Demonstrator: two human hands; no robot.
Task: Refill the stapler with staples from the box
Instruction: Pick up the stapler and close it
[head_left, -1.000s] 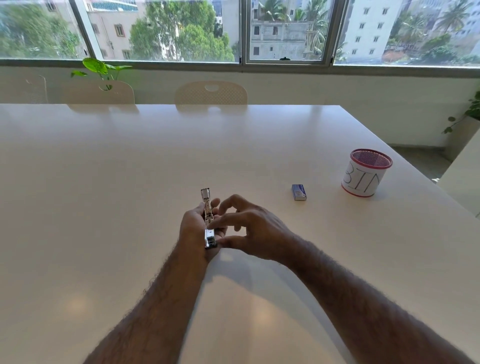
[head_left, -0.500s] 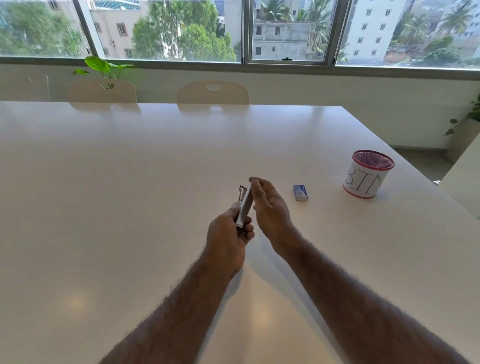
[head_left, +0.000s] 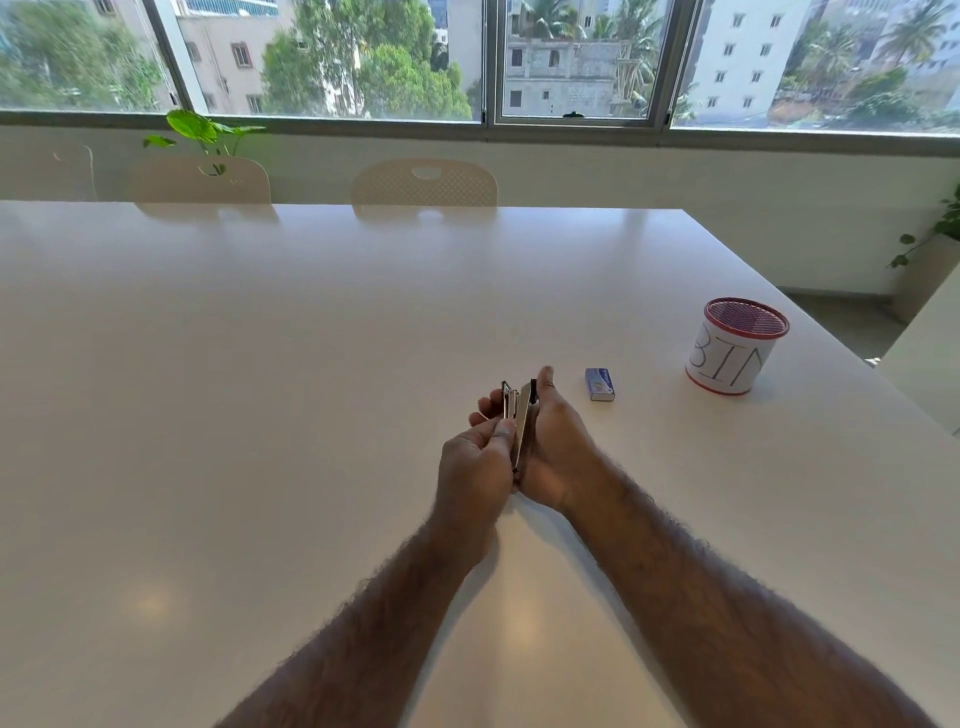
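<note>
A small metal stapler (head_left: 519, 421) is held above the white table (head_left: 260, 364) near its middle, tip pointing away from me, its two arms slightly spread. My left hand (head_left: 475, 467) grips its left side with thumb and fingers. My right hand (head_left: 556, 447) cups its right side, fingers stretched along it. A small blue staple box (head_left: 600, 384) lies closed on the table, a short way right of my right hand and apart from it.
A white cup with a red mesh rim marked BIN (head_left: 735, 345) stands at the right, near the table's right edge. Chairs (head_left: 423, 182) line the far side under the window, and a plant (head_left: 202, 132) sits at the back left.
The stapler has turned from its top facing me to edge-on. My right hand went from pinching it, to flat beside it, to cupping its right side. Both hands drifted right.
</note>
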